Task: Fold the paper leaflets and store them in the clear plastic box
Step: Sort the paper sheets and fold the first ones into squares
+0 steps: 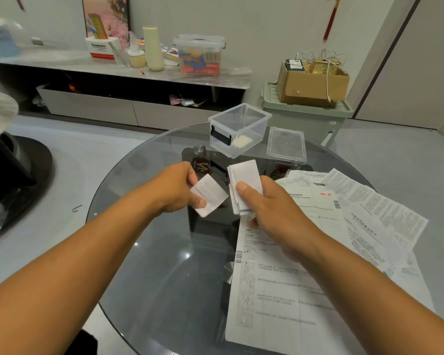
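Note:
My left hand (pixel 176 189) pinches a small folded white leaflet (pixel 210 196) above the round glass table (pixel 144 252). Just to its right, my right hand (pixel 269 208) grips a thicker bundle of folded leaflets (pixel 244 175), thumb on top. The two folded pieces are close but apart. The clear plastic box (pixel 239 129) stands open beyond the hands at the table's far side, with something pale at its bottom. Its clear lid (pixel 286 144) lies flat to the right of it. Several unfolded printed leaflets (pixel 344 213) lie spread under and to the right of my right arm.
A long instruction sheet (pixel 267 290) lies flat near the table's front right. Behind the table a low cabinet (pixel 113 103) carries a lidded storage box (pixel 199 55), a bottle and cartons. A green bin (pixel 305 116) with a cardboard box stands at the back right.

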The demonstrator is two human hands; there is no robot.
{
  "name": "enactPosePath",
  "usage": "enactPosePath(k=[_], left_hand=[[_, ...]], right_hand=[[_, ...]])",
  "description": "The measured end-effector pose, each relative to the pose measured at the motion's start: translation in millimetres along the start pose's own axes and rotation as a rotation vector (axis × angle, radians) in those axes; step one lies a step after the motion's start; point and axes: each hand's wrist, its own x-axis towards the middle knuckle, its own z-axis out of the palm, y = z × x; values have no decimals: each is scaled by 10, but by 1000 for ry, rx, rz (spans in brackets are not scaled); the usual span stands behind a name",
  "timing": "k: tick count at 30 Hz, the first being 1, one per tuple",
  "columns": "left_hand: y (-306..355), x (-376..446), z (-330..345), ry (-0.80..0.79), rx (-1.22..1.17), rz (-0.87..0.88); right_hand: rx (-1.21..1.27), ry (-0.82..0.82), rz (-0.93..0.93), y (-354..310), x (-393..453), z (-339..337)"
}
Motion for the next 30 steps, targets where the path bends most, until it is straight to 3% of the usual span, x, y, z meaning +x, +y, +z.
enactPosePath(k=[5,8,10,13,17,19,21,26,30], left_hand=[[39,-64,62,-124,-328,247],[77,-87,15,-95,-360,345],[101,-119,-5,-99,-394,352],[122,-149,-8,-138,-532,353],[175,-175,54,-102,-844,305],[196,-201,150,10,-817,270],[238,-259,227,76,-741,248],[391,-436,266,-205,-946,171],[353,-486,375,-202,-969,232]], right_hand=[[125,21,-10,-11,44,-25],[202,72,-11,-48,87,-94],[164,75,-46,-46,112,-143],[130,-48,-34,-45,101,-169],[498,-142,0,-82,69,-105],[592,-100,-42,-97,65,-68],[518,-16,-92,-85,74,-39],[196,139,-188,-73,24,-23],[-130,188,-252,-73,-12,5]])
